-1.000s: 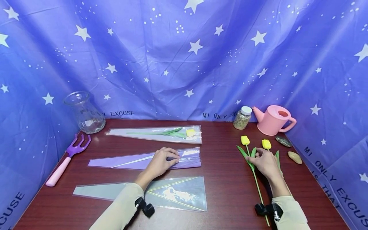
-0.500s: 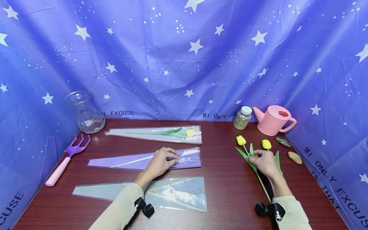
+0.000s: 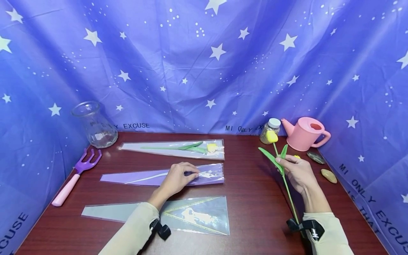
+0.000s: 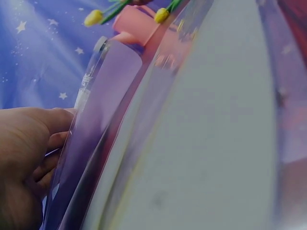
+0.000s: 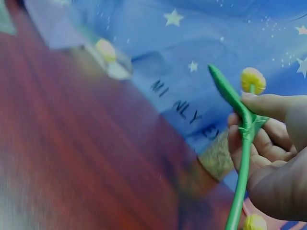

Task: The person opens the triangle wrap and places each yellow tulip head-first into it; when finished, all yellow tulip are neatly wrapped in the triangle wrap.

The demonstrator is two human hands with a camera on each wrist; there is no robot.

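Note:
My right hand pinches a yellow tulip between thumb and fingers where its green leaves meet the stem, raised above the table. In the right wrist view the tulip's stem runs down past the palm. A second yellow tulip lies below, mostly hidden behind this hand in the head view. My left hand pinches the upper film of a purple flower sleeve near its wide right end. The left wrist view has the left fingers against the edge of the sleeve.
Behind lies a white sleeve with a tulip inside; in front, a clear grey sleeve. A glass vase and a purple hand fork stand left. Right are a jar, a pink watering can and two stones.
My right hand has lifted the tulip off the table, its bloom now overlapping the jar. The left hand stays on the purple sleeve, whose film has shifted slightly at the wide end.

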